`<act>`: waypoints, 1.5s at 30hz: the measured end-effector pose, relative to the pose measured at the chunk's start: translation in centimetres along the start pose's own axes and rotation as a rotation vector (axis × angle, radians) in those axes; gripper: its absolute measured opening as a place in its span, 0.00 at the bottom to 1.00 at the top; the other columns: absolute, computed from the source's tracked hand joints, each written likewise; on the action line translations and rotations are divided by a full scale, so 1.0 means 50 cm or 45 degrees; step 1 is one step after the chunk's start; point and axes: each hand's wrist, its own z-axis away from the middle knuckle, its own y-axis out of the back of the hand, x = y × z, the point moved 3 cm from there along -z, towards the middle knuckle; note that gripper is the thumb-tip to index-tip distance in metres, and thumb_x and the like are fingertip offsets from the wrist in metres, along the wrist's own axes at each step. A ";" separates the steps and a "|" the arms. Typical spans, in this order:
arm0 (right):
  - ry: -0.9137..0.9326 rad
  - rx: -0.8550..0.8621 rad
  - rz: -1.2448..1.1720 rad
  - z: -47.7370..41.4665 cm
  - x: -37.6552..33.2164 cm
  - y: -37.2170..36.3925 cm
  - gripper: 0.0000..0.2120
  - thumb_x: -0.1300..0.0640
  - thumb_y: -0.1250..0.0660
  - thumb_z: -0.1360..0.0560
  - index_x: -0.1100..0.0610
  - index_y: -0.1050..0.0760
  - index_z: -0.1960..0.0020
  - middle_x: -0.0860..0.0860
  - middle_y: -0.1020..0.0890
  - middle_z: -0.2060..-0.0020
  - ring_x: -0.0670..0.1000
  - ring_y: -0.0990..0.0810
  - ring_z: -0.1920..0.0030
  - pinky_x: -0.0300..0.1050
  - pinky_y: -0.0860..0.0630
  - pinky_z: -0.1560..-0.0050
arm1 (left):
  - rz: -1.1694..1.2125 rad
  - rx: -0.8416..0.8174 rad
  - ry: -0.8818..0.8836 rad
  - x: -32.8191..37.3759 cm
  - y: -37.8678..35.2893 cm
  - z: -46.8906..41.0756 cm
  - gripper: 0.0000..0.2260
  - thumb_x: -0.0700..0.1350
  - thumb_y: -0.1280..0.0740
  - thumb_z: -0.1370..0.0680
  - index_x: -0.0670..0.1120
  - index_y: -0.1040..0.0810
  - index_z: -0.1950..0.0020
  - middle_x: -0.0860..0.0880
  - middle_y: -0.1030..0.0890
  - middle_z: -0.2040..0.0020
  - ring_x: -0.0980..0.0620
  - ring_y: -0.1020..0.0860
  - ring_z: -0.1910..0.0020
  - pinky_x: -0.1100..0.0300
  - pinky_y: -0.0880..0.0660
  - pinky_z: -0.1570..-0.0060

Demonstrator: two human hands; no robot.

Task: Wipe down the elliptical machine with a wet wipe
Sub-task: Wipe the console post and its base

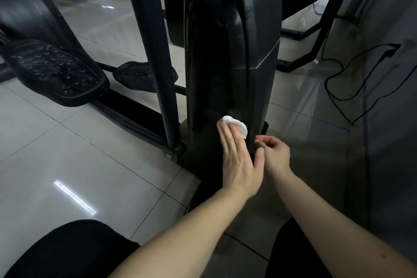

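The black elliptical machine's upright housing (225, 56) rises in the middle of the head view. My left hand (237, 156) lies flat against its lower part with straight fingers, pressing a crumpled white wet wipe (239, 125) onto the black surface. The wipe shows past my fingertips. Right beside it, my right hand (274, 153) hovers at the housing's right edge with loosely curled fingers and holds nothing.
Two studded black pedals (56, 70) (140, 77) sit to the left, with a black swing arm (153, 52) and floor rail (130, 117) between them and the housing. A black cable (338, 79) loops along the grey wall at right. Glossy tiled floor (67, 176) lies around.
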 end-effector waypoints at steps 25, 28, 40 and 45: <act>-0.215 0.056 0.063 -0.035 0.163 -0.014 0.05 0.65 0.32 0.21 0.59 0.18 0.50 0.53 0.17 0.59 0.47 0.20 0.64 0.31 0.26 0.70 | 0.311 0.067 0.646 -0.201 -0.030 -0.062 0.47 0.33 0.37 0.28 0.34 0.69 0.22 0.39 0.70 0.20 0.43 0.66 0.19 0.52 0.59 0.20; -0.226 0.057 0.097 -0.033 0.183 -0.012 0.04 0.65 0.32 0.20 0.61 0.18 0.49 0.54 0.17 0.59 0.47 0.21 0.64 0.31 0.26 0.70 | 0.323 -0.132 0.601 -0.177 -0.094 0.016 0.47 0.35 0.36 0.29 0.31 0.68 0.23 0.35 0.71 0.22 0.40 0.68 0.21 0.59 0.67 0.23; -0.320 0.107 0.156 -0.039 0.251 0.011 0.04 0.66 0.32 0.21 0.63 0.19 0.49 0.52 0.20 0.65 0.49 0.23 0.67 0.36 0.26 0.70 | 0.356 -0.133 0.791 -0.228 -0.102 -0.011 0.46 0.34 0.36 0.25 0.33 0.71 0.23 0.37 0.71 0.21 0.44 0.67 0.20 0.60 0.66 0.23; -0.351 0.121 0.138 -0.040 0.272 0.016 0.05 0.68 0.33 0.21 0.65 0.19 0.48 0.52 0.21 0.66 0.48 0.24 0.70 0.33 0.29 0.75 | 0.404 -0.134 0.847 -0.258 -0.110 -0.008 0.48 0.33 0.37 0.24 0.39 0.74 0.23 0.44 0.73 0.21 0.49 0.65 0.19 0.56 0.60 0.20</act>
